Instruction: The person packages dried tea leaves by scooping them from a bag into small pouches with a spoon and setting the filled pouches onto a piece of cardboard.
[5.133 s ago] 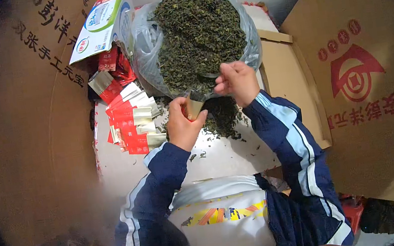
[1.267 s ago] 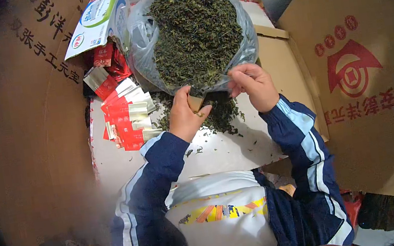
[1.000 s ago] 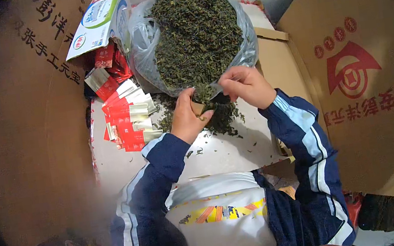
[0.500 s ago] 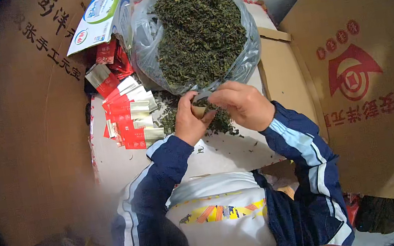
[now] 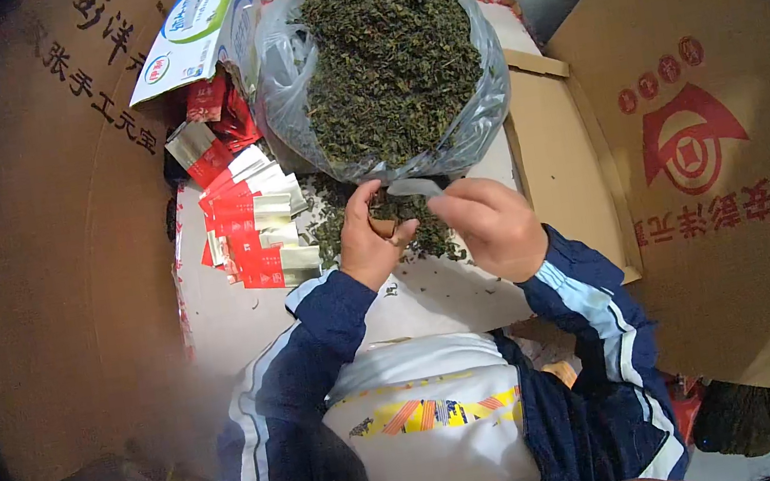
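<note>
My left hand [image 5: 372, 247] curls round a small brownish-gold packet [image 5: 384, 228], mostly hidden by the fingers. Between the fingers of my right hand [image 5: 499, 229] is the handle of a translucent plastic spoon [image 5: 414, 187]. Its bowl points left, close to the left fingertips, and no leaves can be made out in it. Just beyond both hands stands a clear plastic bag [image 5: 290, 121] heaped with dried dark-green tea leaves [image 5: 392, 62]. Loose leaves [image 5: 434, 238] lie scattered on the white tabletop [image 5: 433, 303] beneath the hands. Left of them, several red-and-gold foil sachets [image 5: 258, 248] overlap in a row.
A white and green carton [image 5: 198, 30] sits at the back left, with red packets [image 5: 235, 119] below it. Tall cardboard walls flank both sides, one on the left [image 5: 64, 266] and one with red print [image 5: 745, 278] on the right. A flat cardboard tray [image 5: 560, 157] lies right of the bag.
My right hand has moved a little right and down, away from the left hand, so the spoon's bowl now shows. My left hand stays nearly in place with the packet.
</note>
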`<state>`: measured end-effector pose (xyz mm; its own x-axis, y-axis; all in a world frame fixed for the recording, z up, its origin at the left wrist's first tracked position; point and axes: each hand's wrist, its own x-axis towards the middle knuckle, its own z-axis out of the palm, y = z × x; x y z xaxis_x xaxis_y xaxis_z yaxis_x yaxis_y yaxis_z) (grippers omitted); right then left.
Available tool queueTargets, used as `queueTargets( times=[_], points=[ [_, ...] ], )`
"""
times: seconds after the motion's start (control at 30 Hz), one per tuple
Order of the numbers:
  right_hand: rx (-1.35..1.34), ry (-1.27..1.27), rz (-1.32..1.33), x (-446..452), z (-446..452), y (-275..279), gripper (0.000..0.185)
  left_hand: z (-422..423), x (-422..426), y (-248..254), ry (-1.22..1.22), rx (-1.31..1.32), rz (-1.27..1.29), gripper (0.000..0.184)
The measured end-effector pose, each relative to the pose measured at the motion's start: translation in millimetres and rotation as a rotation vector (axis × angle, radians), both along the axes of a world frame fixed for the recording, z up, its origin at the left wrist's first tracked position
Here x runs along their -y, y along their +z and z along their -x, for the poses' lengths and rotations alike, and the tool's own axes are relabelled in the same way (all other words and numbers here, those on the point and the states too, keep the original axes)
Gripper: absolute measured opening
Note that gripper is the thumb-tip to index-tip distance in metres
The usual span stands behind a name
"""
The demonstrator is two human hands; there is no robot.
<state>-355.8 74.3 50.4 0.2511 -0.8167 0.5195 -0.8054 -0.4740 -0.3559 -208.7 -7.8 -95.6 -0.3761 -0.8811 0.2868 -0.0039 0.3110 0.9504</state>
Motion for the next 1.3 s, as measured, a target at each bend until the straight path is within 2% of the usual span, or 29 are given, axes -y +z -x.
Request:
queueTargets(
  times=[0.07, 0.17, 0.2, 0.3, 0.4, 0.47, 0.6, 0.7, 0.83, 0.87, 0.97, 1.1, 1.23, 1.27, 1.3],
  points=[
    [0.042, -0.056, 0.049, -11, 2, -5, 0.029, -3, -4, -4, -0.009, 0.019, -0.014, 0.067],
    [0.406, -0.237, -0.153, -34, 6, -29, 0.019, -8, -12, 14, 0.031, -0.039, 0.024, 0.065],
    [0.408, -0.239, -0.154, -41, 7, -40, 0.019, -9, -13, 13, 0.029, -0.038, 0.023, 0.065],
    [0.880, -0.358, -0.718, -60, 12, -82, 0.021, -14, -11, 9, 0.020, 0.136, 0.048, 0.062],
    [0.886, -0.371, -0.770, -70, 15, -117, 0.026, -17, -19, 13, 0.038, 0.092, 0.091, 0.060],
    [0.892, -0.372, -0.801, -70, 11, -117, 0.030, -18, -21, 16, 0.051, 0.075, 0.111, 0.058],
    [0.781, -0.414, -0.815, -72, 5, -100, 0.033, -18, -19, 22, 0.049, 0.162, 0.079, 0.055],
    [0.059, -0.471, -0.184, -79, 7, -88, 0.028, -21, -20, 16, 0.054, 0.259, 0.155, 0.054],
    [0.061, -0.664, -0.179, -115, 32, -94, 0.030, -22, -18, 14, 0.111, 0.298, 0.341, 0.056],
    [0.057, -0.681, -0.177, -124, 36, -90, 0.030, -21, -18, 13, 0.095, 0.289, 0.343, 0.056],
    [-0.142, -0.962, -0.224, -149, 38, -78, 0.029, -21, -20, 11, 0.116, 0.266, 0.220, 0.058],
    [-0.210, -1.085, -0.431, -163, 40, -86, 0.027, -18, -25, 17, 0.097, 0.279, 0.190, 0.056],
    [-0.202, -1.058, -0.629, -171, 47, -104, 0.027, -17, -29, 13, 0.049, 0.211, 0.070, 0.059],
    [-0.196, -1.056, -0.627, -171, 46, -103, 0.027, -17, -29, 11, 0.049, 0.215, 0.073, 0.059],
    [-0.209, -1.046, -0.519, -170, 43, -100, 0.027, -17, -29, 9, 0.042, 0.212, 0.093, 0.060]
  ],
)
